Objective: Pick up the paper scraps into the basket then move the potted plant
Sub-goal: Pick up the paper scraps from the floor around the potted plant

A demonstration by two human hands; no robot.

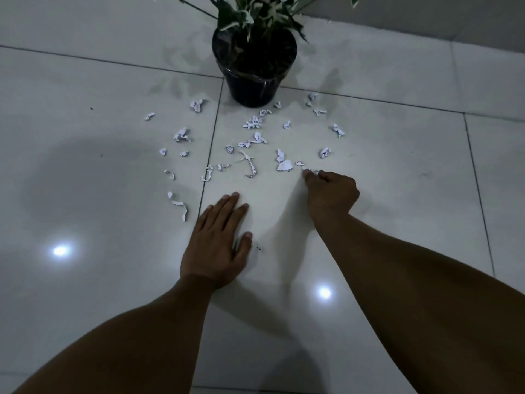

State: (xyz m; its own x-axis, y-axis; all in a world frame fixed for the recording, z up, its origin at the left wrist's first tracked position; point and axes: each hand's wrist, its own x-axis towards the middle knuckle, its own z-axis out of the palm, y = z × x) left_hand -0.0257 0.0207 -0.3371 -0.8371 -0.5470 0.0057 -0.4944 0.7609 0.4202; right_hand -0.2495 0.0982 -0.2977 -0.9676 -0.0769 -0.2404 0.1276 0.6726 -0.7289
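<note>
**Ana:** Both hands are low on the tiled floor [369, 155]. What's each one doing?

**Ben:** Her left hand [217, 240] lies flat, fingers straight, holding nothing. I'd judge it's a prop for her weight while she leans toward the potted plant [254, 66]. Her right hand [331, 191] has its fingers curled, the tips pinching a small scrap [309, 171] on the tile, on the near side of the pot.

**Ana:** And the rest of the mess?

**Ben:** Paper scraps [252, 122] are scattered in a fan in front of the pot, a few almost against its base, others trailing off to its left (the long curly strip [180, 207] lies just beside her left hand).

**Ana:** Where's the basket?

**Ben:** Not in view. Nearly everything is still on the floor, so I'd say the job is barely begun, and the plant stands upright where it is, untouched.
</note>
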